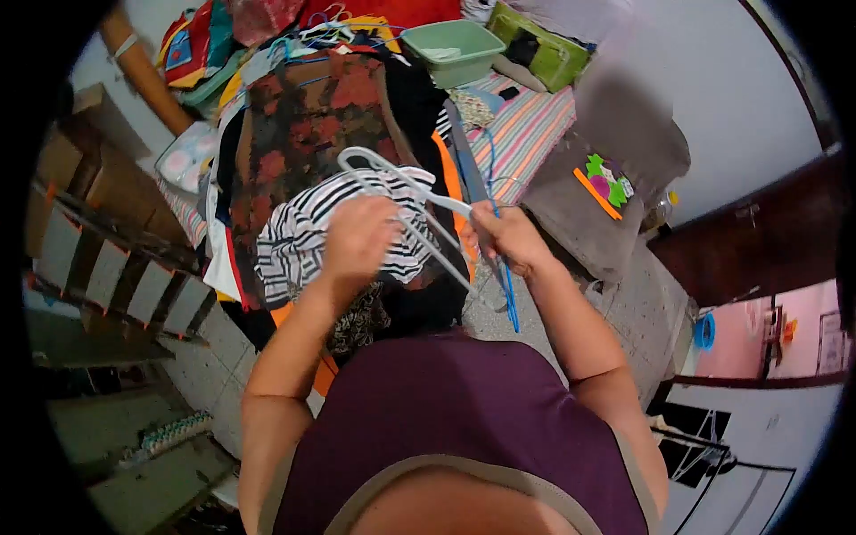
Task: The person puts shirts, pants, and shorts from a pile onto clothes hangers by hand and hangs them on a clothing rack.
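My right hand (510,237) is closed around a white clothes hanger (370,160) and a thin blue hanger (509,294). The white hanger reaches across to the left, over a black-and-white striped garment (303,214). My left hand (361,234) is over that garment, close to the hanger, its fingers smeared by motion; whether it grips the cloth I cannot make out. Beneath the striped piece lies a brown and red patterned garment (312,116) on a pile of clothes.
A green plastic basin (453,52) and a green bag (539,49) stand at the back. On the right, a grey chair (571,201) bears colourful cut-out shapes (606,183). Several more hangers (334,31) lie at the far end of the pile. Shelving (98,259) stands at left.
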`<state>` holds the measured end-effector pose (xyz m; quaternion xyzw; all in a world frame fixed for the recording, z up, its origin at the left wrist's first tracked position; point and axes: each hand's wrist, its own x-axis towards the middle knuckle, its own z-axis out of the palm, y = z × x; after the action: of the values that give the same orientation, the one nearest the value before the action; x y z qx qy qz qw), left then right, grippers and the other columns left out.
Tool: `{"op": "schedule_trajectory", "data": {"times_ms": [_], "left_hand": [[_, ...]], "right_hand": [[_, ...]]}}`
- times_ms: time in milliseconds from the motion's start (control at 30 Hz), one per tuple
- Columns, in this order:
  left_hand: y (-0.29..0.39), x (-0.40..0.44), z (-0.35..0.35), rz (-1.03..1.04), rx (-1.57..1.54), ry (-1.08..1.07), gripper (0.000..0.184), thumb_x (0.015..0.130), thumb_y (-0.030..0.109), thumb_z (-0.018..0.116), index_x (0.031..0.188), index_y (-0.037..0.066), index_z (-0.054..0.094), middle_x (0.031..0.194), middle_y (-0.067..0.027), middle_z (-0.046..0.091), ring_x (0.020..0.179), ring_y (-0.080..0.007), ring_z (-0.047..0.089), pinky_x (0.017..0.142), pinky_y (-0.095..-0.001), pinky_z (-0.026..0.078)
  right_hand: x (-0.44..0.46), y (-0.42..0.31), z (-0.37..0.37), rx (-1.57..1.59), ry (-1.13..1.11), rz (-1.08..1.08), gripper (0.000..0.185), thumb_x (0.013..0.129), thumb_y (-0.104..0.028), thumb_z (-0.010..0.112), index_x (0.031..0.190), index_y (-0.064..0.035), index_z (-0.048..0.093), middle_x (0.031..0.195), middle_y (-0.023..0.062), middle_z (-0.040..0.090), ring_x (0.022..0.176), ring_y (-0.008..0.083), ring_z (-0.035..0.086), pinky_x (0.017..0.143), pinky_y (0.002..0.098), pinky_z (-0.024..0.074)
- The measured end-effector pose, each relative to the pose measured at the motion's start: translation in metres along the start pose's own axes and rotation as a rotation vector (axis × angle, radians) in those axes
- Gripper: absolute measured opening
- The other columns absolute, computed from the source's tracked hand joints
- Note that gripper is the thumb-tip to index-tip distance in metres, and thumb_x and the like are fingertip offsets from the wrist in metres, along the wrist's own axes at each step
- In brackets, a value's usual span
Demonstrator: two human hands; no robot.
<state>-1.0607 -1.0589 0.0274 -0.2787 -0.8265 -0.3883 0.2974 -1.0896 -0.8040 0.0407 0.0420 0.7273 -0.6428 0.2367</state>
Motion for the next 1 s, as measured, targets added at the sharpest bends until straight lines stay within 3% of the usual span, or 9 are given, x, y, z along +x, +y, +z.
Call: {"op": "schedule_trajectory", "data": {"times_ms": [33, 100, 200, 233, 367, 500, 600, 700, 1000], "left_hand": [[0.016, 0.014, 0.011, 0.193, 0.083, -0.067, 0.024, 0.075, 0.016, 0.061, 0.094, 0.002, 0.060, 0.097, -0.0127, 0.059, 0.093, -0.0312, 0.054, 0.082, -0.0427, 0.040], [0.032, 0.023, 0.046, 0.067, -0.066, -0.103, 0.031, 0.074, 0.023, 0.063, 0.099, 0.004, 0.058, 0.101, -0.0111, 0.055, 0.099, -0.0298, 0.050, 0.086, -0.0426, 0.036], [0.055, 0.038, 0.074, 0.110, -0.079, -0.180, 0.034, 0.075, 0.026, 0.063, 0.101, 0.005, 0.058, 0.098, -0.0099, 0.054, 0.098, -0.0288, 0.050, 0.087, -0.0428, 0.033], [0.056, 0.039, 0.085, 0.153, -0.076, -0.184, 0.034, 0.074, 0.032, 0.064, 0.098, 0.008, 0.057, 0.088, -0.0071, 0.053, 0.091, -0.0278, 0.050, 0.082, -0.0422, 0.033], [0.065, 0.040, 0.107, 0.339, -0.218, -0.286, 0.037, 0.067, 0.042, 0.067, 0.090, 0.014, 0.057, 0.077, -0.0033, 0.050, 0.077, -0.0256, 0.049, 0.069, -0.0371, 0.034], [0.088, 0.028, 0.122, 0.334, -0.340, -0.318, 0.040, 0.065, 0.038, 0.071, 0.094, 0.013, 0.058, 0.075, -0.0039, 0.051, 0.070, -0.0244, 0.053, 0.062, -0.0354, 0.038], [0.102, 0.016, 0.133, 0.257, -0.306, -0.269, 0.044, 0.066, 0.036, 0.071, 0.099, 0.010, 0.058, 0.075, -0.0049, 0.053, 0.069, -0.0251, 0.054, 0.061, -0.0359, 0.040], [0.116, 0.009, 0.133, 0.267, -0.291, -0.167, 0.039, 0.067, 0.027, 0.072, 0.098, 0.007, 0.061, 0.079, -0.0071, 0.060, 0.069, -0.0234, 0.059, 0.058, -0.0327, 0.041], [0.197, -0.021, 0.159, 0.300, -0.385, -0.182, 0.018, 0.070, 0.019, 0.068, 0.083, 0.007, 0.062, 0.065, -0.0065, 0.053, 0.062, -0.0261, 0.056, 0.055, -0.0354, 0.042]], "right_hand": [[-0.006, -0.002, 0.005, 0.033, -0.009, -0.029, 0.022, 0.090, -0.023, 0.048, 0.091, -0.0023, 0.055, 0.074, 0.0070, 0.061, 0.056, 0.0092, 0.054, 0.040, 0.0217, 0.0381], [-0.014, 0.004, 0.003, 0.014, -0.044, -0.029, 0.020, 0.090, -0.021, 0.049, 0.092, -0.0024, 0.055, 0.075, 0.0055, 0.061, 0.056, 0.0088, 0.055, 0.040, 0.0204, 0.0390], [-0.032, 0.010, -0.002, 0.217, -0.123, -0.135, 0.024, 0.087, -0.021, 0.055, 0.103, -0.0022, 0.055, 0.078, 0.0036, 0.061, 0.058, 0.0089, 0.057, 0.043, 0.0199, 0.0431], [-0.041, 0.012, -0.009, 0.212, -0.132, -0.105, 0.027, 0.087, -0.022, 0.055, 0.105, -0.0019, 0.055, 0.080, 0.0041, 0.061, 0.059, 0.0095, 0.058, 0.043, 0.0201, 0.0440], [-0.085, 0.015, -0.032, 0.218, -0.218, -0.039, 0.035, 0.087, -0.028, 0.054, 0.110, -0.0009, 0.052, 0.088, 0.0063, 0.061, 0.064, 0.0126, 0.061, 0.046, 0.0214, 0.0472], [-0.122, 0.018, -0.046, 0.219, -0.238, -0.024, 0.041, 0.090, -0.033, 0.049, 0.118, -0.0028, 0.048, 0.094, 0.0094, 0.062, 0.072, 0.0163, 0.062, 0.048, 0.0238, 0.0486], [-0.138, 0.043, -0.063, 0.025, -0.051, -0.058, 0.042, 0.091, -0.034, 0.047, 0.121, -0.0051, 0.047, 0.096, 0.0108, 0.062, 0.079, 0.0180, 0.062, 0.049, 0.0265, 0.0488], [-0.163, 0.061, -0.078, 0.021, -0.010, -0.003, 0.040, 0.092, -0.035, 0.045, 0.119, -0.0065, 0.050, 0.095, 0.0106, 0.061, 0.080, 0.0178, 0.061, 0.052, 0.0279, 0.0491], [-0.235, 0.110, -0.067, -0.012, -0.054, -0.015, 0.035, 0.094, -0.035, 0.040, 0.106, -0.0048, 0.052, 0.082, 0.0045, 0.061, 0.069, 0.0106, 0.057, 0.060, 0.0241, 0.0466]]}}
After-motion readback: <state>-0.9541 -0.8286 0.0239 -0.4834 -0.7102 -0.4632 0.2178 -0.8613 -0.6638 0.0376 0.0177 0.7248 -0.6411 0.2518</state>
